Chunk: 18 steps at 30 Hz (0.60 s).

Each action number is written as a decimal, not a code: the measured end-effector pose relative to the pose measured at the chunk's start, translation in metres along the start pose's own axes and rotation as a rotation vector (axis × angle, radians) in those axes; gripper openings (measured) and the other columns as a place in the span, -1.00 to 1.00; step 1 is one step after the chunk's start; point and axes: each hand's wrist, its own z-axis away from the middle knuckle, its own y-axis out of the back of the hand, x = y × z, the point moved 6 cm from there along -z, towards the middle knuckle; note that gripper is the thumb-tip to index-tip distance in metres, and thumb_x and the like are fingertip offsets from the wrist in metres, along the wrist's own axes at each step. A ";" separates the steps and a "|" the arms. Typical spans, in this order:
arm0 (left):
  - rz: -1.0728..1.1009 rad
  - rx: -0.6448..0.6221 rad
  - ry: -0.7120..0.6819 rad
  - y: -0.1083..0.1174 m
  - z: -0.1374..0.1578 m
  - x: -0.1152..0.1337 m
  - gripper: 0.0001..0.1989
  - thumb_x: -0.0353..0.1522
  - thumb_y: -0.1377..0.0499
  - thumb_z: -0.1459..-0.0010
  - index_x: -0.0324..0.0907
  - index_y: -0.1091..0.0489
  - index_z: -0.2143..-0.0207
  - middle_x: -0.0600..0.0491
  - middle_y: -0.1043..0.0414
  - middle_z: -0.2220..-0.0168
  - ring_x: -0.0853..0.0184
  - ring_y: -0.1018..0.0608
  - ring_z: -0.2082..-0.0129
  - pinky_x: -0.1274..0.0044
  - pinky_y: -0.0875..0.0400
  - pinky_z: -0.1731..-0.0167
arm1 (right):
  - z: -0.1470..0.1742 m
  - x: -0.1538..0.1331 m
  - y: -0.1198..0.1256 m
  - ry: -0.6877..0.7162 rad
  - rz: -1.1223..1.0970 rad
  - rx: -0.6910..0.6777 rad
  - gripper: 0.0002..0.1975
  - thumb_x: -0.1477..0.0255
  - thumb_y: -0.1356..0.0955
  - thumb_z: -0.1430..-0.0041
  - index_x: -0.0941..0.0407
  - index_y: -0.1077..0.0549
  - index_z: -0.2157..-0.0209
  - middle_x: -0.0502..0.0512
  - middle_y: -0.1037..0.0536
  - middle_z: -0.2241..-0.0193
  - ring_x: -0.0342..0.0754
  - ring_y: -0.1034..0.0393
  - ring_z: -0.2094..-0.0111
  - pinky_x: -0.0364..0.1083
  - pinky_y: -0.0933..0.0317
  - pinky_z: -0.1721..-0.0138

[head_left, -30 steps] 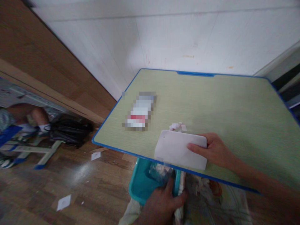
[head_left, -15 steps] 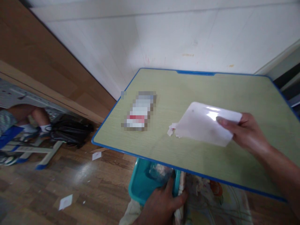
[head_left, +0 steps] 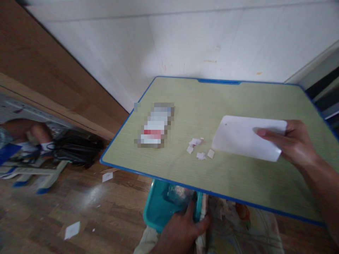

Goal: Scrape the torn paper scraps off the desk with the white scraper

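Observation:
My right hand (head_left: 296, 144) pinches a stiff white sheet (head_left: 246, 137) by its right edge, thumb on top, tilted over the table (head_left: 259, 100). Small torn paper scraps (head_left: 194, 142) lie on the tabletop, left of the sheet's lower edge. Under the table's front edge, my left hand (head_left: 182, 225) grips the right rim of a teal plastic basin (head_left: 156, 208); some of its fingertips are hidden. Inside the basin is a clear plastic bag (head_left: 180, 194) with pale contents. A blurred-out flat object, perhaps a phone (head_left: 156, 125), rests on the table's left side.
The white wall (head_left: 180, 46) stands behind the blue-edged table. On the wooden floor lie paper pieces (head_left: 72, 230) and a black bag (head_left: 76, 150). Another person's legs (head_left: 39, 132) show at the left. Patterned cloth (head_left: 243, 225) hangs below the table's front edge.
My right hand has moved the white sheet to the right, uncovering more of the paper scraps. My left hand remains at the basin's rim. The view has shifted slightly.

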 end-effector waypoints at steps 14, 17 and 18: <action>0.047 -0.013 0.018 0.000 0.002 0.000 -0.19 -0.53 -0.06 0.25 0.12 0.19 -0.06 -0.19 0.10 -0.04 0.16 -0.39 0.36 0.37 -0.30 0.45 | 0.001 0.002 0.016 -0.069 0.035 0.071 -0.82 0.31 -0.39 0.26 0.11 -0.37 0.72 -0.07 -0.30 0.76 -0.25 -0.13 0.75 -0.23 0.05 0.77; 0.046 -0.021 0.025 0.001 0.001 0.000 -0.18 -0.54 -0.05 0.24 0.13 0.20 -0.07 -0.17 0.08 -0.02 0.16 -0.38 0.36 0.38 -0.30 0.45 | 0.002 0.001 0.011 -0.090 0.068 -0.049 -0.81 0.32 -0.39 0.26 0.12 -0.37 0.73 -0.07 -0.28 0.78 -0.26 -0.11 0.75 -0.23 0.05 0.76; 0.044 -0.023 0.029 0.001 0.001 0.000 -0.18 -0.55 -0.05 0.24 0.14 0.20 -0.07 -0.17 0.07 -0.02 0.17 -0.38 0.37 0.38 -0.30 0.45 | 0.003 0.001 0.010 -0.097 0.070 -0.065 -0.80 0.32 -0.39 0.27 0.13 -0.36 0.74 -0.07 -0.26 0.79 -0.26 -0.10 0.76 -0.23 0.06 0.77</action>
